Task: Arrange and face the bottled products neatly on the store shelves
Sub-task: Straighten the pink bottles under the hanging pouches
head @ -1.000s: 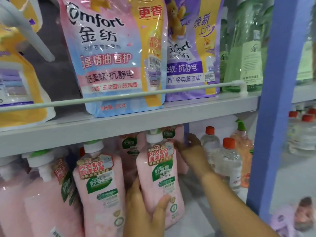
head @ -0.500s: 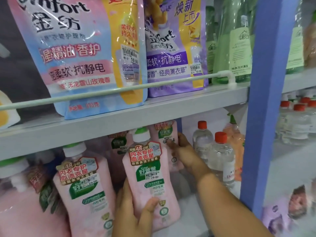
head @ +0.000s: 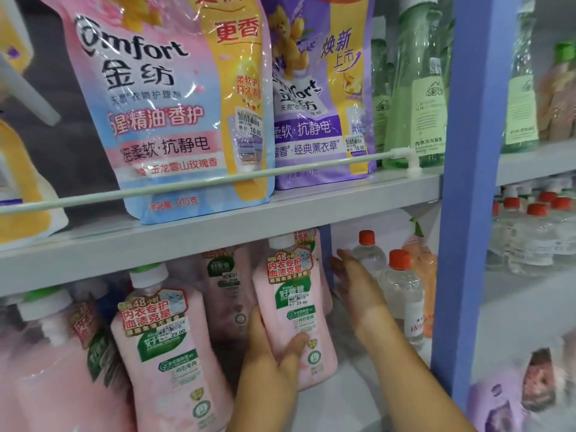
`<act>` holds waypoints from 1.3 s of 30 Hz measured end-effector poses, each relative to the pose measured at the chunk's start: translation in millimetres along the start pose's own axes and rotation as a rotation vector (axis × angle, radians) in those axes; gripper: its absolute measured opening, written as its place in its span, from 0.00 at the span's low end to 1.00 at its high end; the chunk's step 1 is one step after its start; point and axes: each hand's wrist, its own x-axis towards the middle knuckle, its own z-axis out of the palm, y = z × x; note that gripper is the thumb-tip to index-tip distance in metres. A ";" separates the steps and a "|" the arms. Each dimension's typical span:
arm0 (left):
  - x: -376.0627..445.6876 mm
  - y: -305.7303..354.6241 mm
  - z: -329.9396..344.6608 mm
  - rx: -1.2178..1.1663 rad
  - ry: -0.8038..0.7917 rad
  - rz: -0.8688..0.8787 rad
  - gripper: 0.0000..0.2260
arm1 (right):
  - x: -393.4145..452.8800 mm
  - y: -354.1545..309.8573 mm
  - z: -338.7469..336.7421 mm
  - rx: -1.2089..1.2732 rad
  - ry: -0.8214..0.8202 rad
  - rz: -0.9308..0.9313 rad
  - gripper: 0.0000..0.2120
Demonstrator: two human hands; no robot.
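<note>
Pink detergent bottles with white caps stand on the lower shelf. My left hand grips the base of the front pink bottle, thumb across its face, label turned forward. Another pink bottle stands to its left, and one more sits behind them. My right hand hovers with straight fingers just right of the held bottle, between it and the clear bottles with red caps. It holds nothing.
The upper shelf carries Comfort softener pouches behind a white rail, with green bottles at the right. A blue upright post bounds the bay. More red-capped bottles fill the neighbouring bay.
My right hand has let go of the rear pink bottle and drawn back, fingers now straight. The left hand still holds the front bottle. The camera has moved closer.
</note>
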 end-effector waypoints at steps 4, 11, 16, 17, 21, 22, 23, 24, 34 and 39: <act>26.4 0.9 33.6 0.112 0.034 0.020 0.22 | -30.6 7.2 -10.8 -0.191 0.042 -0.249 0.14; 52.2 -2.8 62.7 0.282 0.121 0.079 0.27 | -17.7 19.4 -7.0 -0.439 -0.059 -0.336 0.13; 59.9 -13.0 63.5 0.274 0.122 0.095 0.30 | -4.5 29.5 -10.7 -0.449 -0.065 -0.318 0.17; 59.5 -14.9 60.8 0.275 0.106 0.101 0.30 | -5.6 30.4 -11.3 -0.454 -0.062 -0.326 0.18; 51.0 -8.2 39.4 0.243 0.262 0.213 0.21 | -10.0 31.5 -14.7 -0.435 -0.026 -0.308 0.12; 53.0 -4.7 31.9 0.233 0.393 0.259 0.21 | -11.5 30.9 -16.1 -0.444 -0.020 -0.309 0.10; 56.9 -2.0 25.5 0.217 0.513 0.291 0.24 | -15.8 27.9 -15.4 -0.428 -0.024 -0.313 0.10; 63.3 -0.3 20.1 0.210 0.598 0.285 0.28 | -17.9 27.1 -15.8 -0.395 -0.041 -0.314 0.10; 95.0 -14.7 1.1 0.344 0.671 -0.124 0.46 | -16.6 39.3 -15.8 -0.328 -0.054 -0.300 0.11; 66.1 -7.9 13.1 0.390 0.570 -0.084 0.42 | -17.8 37.8 -15.4 -0.312 -0.038 -0.304 0.11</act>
